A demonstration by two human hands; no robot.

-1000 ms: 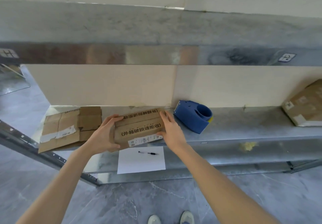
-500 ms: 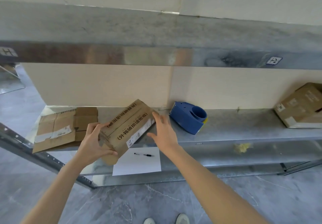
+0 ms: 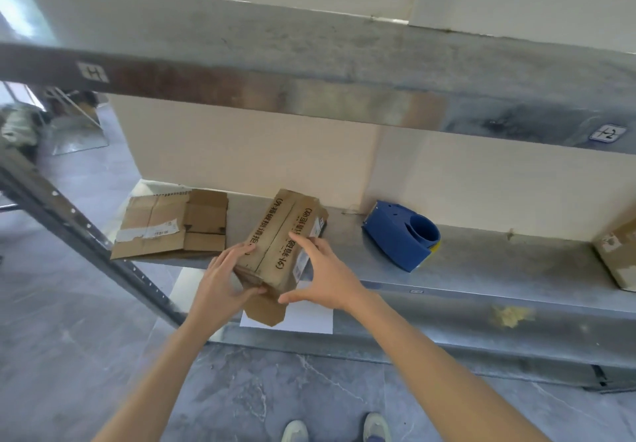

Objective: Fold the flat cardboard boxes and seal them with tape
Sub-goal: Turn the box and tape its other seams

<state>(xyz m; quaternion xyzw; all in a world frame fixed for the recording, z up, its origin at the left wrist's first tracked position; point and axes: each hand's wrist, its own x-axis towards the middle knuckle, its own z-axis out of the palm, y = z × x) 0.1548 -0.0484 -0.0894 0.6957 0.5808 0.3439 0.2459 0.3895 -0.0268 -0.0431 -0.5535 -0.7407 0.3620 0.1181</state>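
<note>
A small brown cardboard box (image 3: 279, 235) with black printed characters lies turned end-on toward me on the metal shelf (image 3: 481, 269), its near end flap hanging open past the shelf edge. My left hand (image 3: 223, 279) grips the box's near left corner, fingers on top and thumb under it. On the box's right side my right hand (image 3: 323, 273) has its fingers laid on the top face and its thumb stretched toward the near flap. A flattened cardboard box (image 3: 168, 224) lies on the shelf to the left. To the right stands a blue tape dispenser (image 3: 402, 235).
An upper shelf beam (image 3: 309, 97) crosses above the work area. A diagonal metal strut (image 3: 86, 231) runs down at the left. A taped box (image 3: 619, 252) sits at the far right of the shelf. A white sheet (image 3: 306, 319) lies on the lower shelf beneath the box.
The box has been rotated from lying sideways to pointing end-on toward me. My left hand moved to its near end and my right hand slid over its top. The view shifted left.
</note>
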